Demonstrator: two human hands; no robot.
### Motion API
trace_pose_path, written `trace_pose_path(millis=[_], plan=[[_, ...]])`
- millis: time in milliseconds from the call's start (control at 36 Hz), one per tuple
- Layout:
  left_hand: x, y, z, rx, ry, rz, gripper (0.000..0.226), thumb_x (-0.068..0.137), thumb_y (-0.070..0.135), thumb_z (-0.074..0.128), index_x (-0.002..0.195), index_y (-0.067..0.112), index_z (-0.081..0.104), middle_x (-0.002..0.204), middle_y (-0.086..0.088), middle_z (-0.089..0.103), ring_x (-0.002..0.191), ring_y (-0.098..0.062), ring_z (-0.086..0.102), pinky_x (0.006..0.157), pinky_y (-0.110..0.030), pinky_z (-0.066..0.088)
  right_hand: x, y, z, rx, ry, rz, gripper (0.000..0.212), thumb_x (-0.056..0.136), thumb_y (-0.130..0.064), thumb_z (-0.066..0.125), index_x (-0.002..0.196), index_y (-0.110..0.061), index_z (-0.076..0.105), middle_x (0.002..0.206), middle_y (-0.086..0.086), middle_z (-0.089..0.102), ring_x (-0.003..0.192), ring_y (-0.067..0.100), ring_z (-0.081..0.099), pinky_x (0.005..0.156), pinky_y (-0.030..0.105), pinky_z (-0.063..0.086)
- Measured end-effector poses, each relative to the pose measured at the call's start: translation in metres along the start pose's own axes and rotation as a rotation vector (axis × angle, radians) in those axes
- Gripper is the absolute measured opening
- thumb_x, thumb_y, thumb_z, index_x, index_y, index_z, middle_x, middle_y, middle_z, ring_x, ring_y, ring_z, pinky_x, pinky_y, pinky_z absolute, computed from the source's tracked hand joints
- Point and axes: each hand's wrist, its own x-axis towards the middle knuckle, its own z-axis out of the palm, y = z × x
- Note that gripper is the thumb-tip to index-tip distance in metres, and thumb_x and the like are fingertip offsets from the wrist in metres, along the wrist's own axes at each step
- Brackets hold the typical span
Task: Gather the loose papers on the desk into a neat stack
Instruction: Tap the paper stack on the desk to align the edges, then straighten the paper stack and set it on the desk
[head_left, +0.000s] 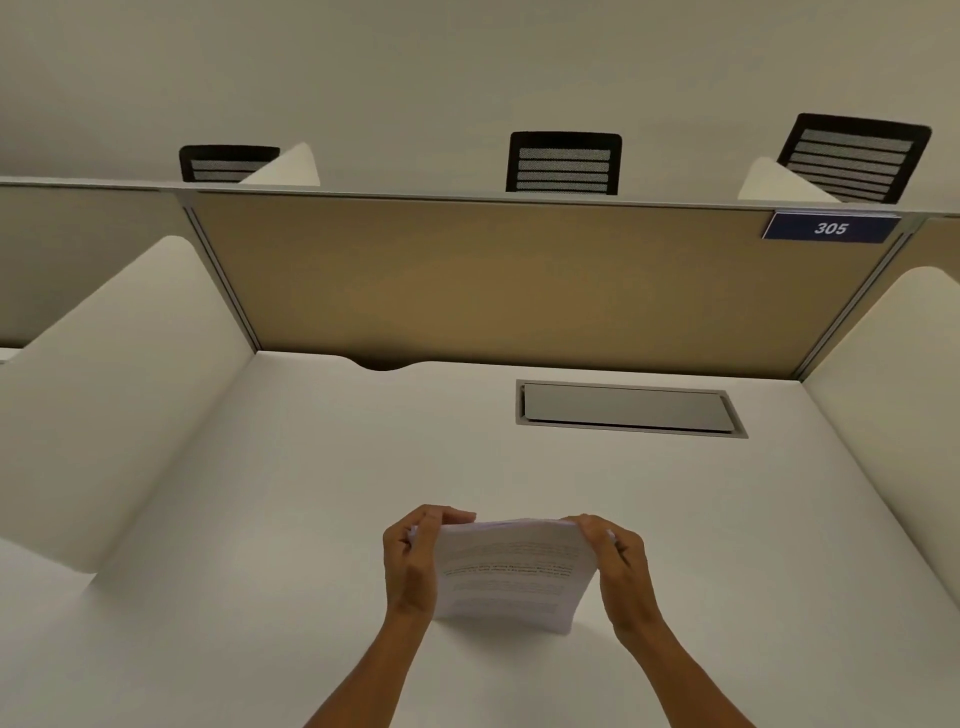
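A stack of white printed papers (511, 574) stands on its lower edge on the white desk (291, 493), near the front middle, its printed face towards me. My left hand (413, 558) grips the stack's left side, fingers curled over the top corner. My right hand (615, 569) grips the right side the same way. The sheets look aligned into one bundle. No other loose sheet shows on the desk.
A grey cable flap (626, 408) is set into the desk at the back right. White side dividers (109, 374) flank the desk, and a tan back panel (519, 280) carries a blue sign "305" (830, 227). Black chair backs (563, 163) show beyond.
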Motion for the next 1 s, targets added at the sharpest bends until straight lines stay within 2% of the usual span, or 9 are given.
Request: trace_pose_path(millis=[111, 194, 278, 361, 444, 639, 806, 889, 1000], plan=[[0.001, -0.004, -0.003, 0.017, 0.025, 0.017, 0.045, 0.086, 0.046, 0.046, 0.075, 0.015, 0.078, 0.08, -0.006, 0.078, 0.078, -0.017, 0.07, 0.071, -0.028, 0.049, 0.001, 0.0, -0.001, -0.019, 0.008, 0.021, 0.041, 0.091, -0.042, 0.047, 0.088, -0.018, 0.081, 0.091, 0.004, 0.079, 0.085, 0.012, 0.071, 0.071, 0.014, 0.052], [-0.001, -0.011, -0.007, 0.007, 0.021, -0.011, 0.047, 0.09, 0.051, 0.049, 0.076, 0.016, 0.078, 0.08, -0.007, 0.079, 0.082, -0.021, 0.075, 0.079, -0.033, 0.055, 0.0, 0.01, -0.002, -0.036, 0.045, 0.056, 0.038, 0.103, -0.032, 0.048, 0.086, -0.022, 0.08, 0.092, 0.001, 0.081, 0.092, 0.016, 0.076, 0.081, 0.019, 0.053], [-0.002, -0.021, -0.005, 0.016, -0.004, -0.043, 0.043, 0.092, 0.05, 0.054, 0.078, 0.017, 0.077, 0.08, -0.007, 0.079, 0.083, -0.021, 0.076, 0.082, -0.038, 0.059, -0.002, 0.023, -0.001, -0.08, 0.056, 0.069, 0.036, 0.101, -0.034, 0.048, 0.087, -0.024, 0.079, 0.09, -0.001, 0.081, 0.092, 0.013, 0.076, 0.089, 0.027, 0.054], [-0.004, -0.035, 0.001, 0.088, -0.017, -0.077, 0.034, 0.094, 0.041, 0.057, 0.082, 0.018, 0.078, 0.084, -0.002, 0.079, 0.087, -0.015, 0.075, 0.091, -0.043, 0.058, -0.002, 0.037, 0.008, -0.15, -0.002, 0.087, 0.031, 0.102, -0.025, 0.054, 0.086, -0.023, 0.08, 0.091, -0.003, 0.081, 0.095, 0.011, 0.075, 0.092, 0.033, 0.056], [-0.004, -0.048, 0.0, 0.101, 0.021, -0.15, 0.032, 0.097, 0.037, 0.052, 0.083, 0.024, 0.078, 0.089, 0.001, 0.079, 0.094, -0.015, 0.074, 0.099, -0.043, 0.052, 0.001, 0.051, 0.014, -0.172, -0.001, 0.16, 0.028, 0.102, -0.028, 0.053, 0.093, -0.025, 0.079, 0.096, -0.009, 0.08, 0.1, 0.005, 0.073, 0.094, 0.027, 0.052], [0.006, -0.062, -0.026, 0.088, 0.123, -0.283, 0.04, 0.1, 0.04, 0.047, 0.087, 0.014, 0.075, 0.09, -0.003, 0.079, 0.091, -0.024, 0.075, 0.087, -0.04, 0.055, 0.005, 0.071, 0.0, -0.162, 0.144, 0.292, 0.027, 0.104, -0.033, 0.047, 0.105, -0.025, 0.073, 0.097, -0.009, 0.08, 0.094, 0.002, 0.073, 0.085, 0.026, 0.055], [0.009, -0.079, -0.039, 0.107, 0.134, -0.44, 0.031, 0.1, 0.037, 0.051, 0.098, 0.013, 0.07, 0.1, -0.004, 0.077, 0.098, -0.023, 0.072, 0.08, -0.038, 0.055, 0.013, 0.084, -0.01, -0.209, 0.18, 0.386, 0.019, 0.102, -0.035, 0.051, 0.109, -0.029, 0.068, 0.104, -0.008, 0.077, 0.097, 0.011, 0.072, 0.088, 0.034, 0.057], [0.011, -0.085, -0.036, 0.178, 0.087, -0.51, 0.026, 0.099, 0.036, 0.054, 0.105, 0.015, 0.067, 0.107, -0.003, 0.073, 0.1, -0.022, 0.069, 0.089, -0.043, 0.054, 0.019, 0.09, -0.011, -0.251, 0.144, 0.479, 0.015, 0.1, -0.038, 0.053, 0.111, -0.035, 0.063, 0.116, -0.004, 0.071, 0.105, 0.016, 0.068, 0.091, 0.035, 0.054], [0.021, -0.089, -0.03, 0.293, 0.064, -0.573, 0.025, 0.098, 0.03, 0.058, 0.117, 0.014, 0.064, 0.118, -0.008, 0.068, 0.11, -0.027, 0.064, 0.102, -0.05, 0.05, 0.03, 0.098, -0.011, -0.316, 0.079, 0.619, 0.042, 0.098, -0.04, 0.057, 0.136, -0.023, 0.052, 0.122, -0.001, 0.063, 0.107, 0.018, 0.06, 0.09, 0.032, 0.048]])
